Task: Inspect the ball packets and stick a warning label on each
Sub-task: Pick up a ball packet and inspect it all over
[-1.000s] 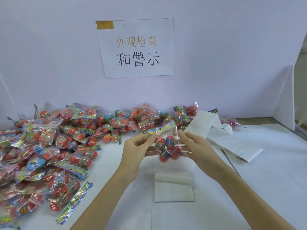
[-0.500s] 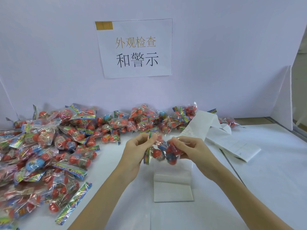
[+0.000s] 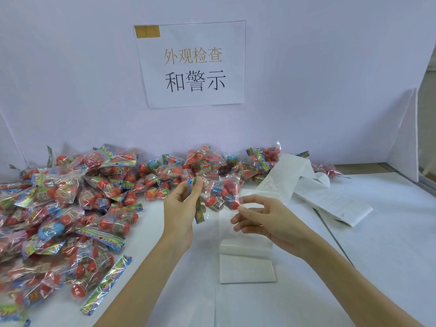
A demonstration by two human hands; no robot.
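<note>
White label strip [image 3: 246, 265] lower centre | one ball packet [image 3: 218, 193] mid-frame, pinched by left hand [image 3: 180, 208] | right hand [image 3: 264, 219] loosely spread just beside it, holding nothing | dozens of packets [image 3: 61, 208] heaped left.

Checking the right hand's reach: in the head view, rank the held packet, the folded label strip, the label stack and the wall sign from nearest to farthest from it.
From the right hand:
1. Held packet, just left of its fingertips, in the left hand's grip.
2. Folded label strip, on the table just below.
3. Label stack, off to the right.
4. Wall sign, up on the back wall.
</note>
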